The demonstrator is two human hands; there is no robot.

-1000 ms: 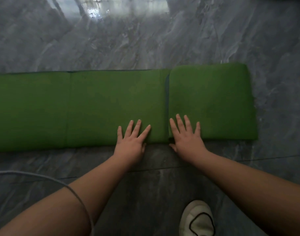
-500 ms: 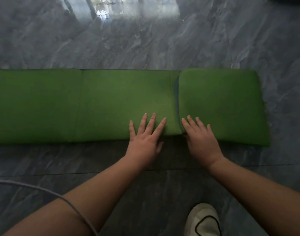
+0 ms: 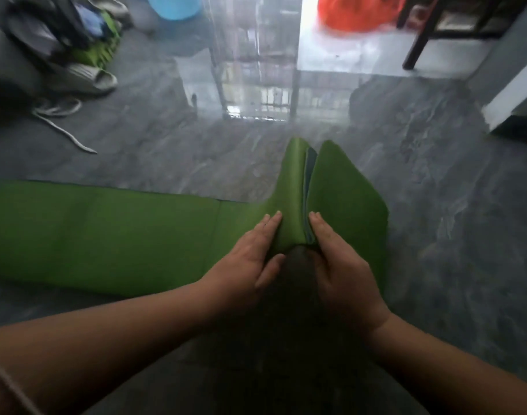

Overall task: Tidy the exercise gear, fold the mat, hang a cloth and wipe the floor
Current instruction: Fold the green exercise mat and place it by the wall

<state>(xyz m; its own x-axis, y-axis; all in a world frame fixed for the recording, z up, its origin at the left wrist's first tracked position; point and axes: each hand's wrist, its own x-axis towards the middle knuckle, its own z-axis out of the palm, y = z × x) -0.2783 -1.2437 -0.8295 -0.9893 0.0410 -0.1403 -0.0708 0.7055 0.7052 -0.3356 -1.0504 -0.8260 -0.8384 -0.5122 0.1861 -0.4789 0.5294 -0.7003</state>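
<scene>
Grey marble floor [image 3: 166, 151] is being occupied by the green mat [image 3: 106, 235], partly folded; its raised fold is being gripped by left hand [image 3: 250, 259] and right hand [image 3: 343, 265]. Remaining length, cloth, wiping: pending.

We see dim indoor light, with bright window glare mirrored on the glossy floor [image 3: 331, 64]; motion blur smears the upper corners, and wide-angle distortion bends the edges.

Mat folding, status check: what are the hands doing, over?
Left hand and right hand each hold the green mat, folded end raised between them. Rest lies flat on the floor. Nothing in the way.
</scene>
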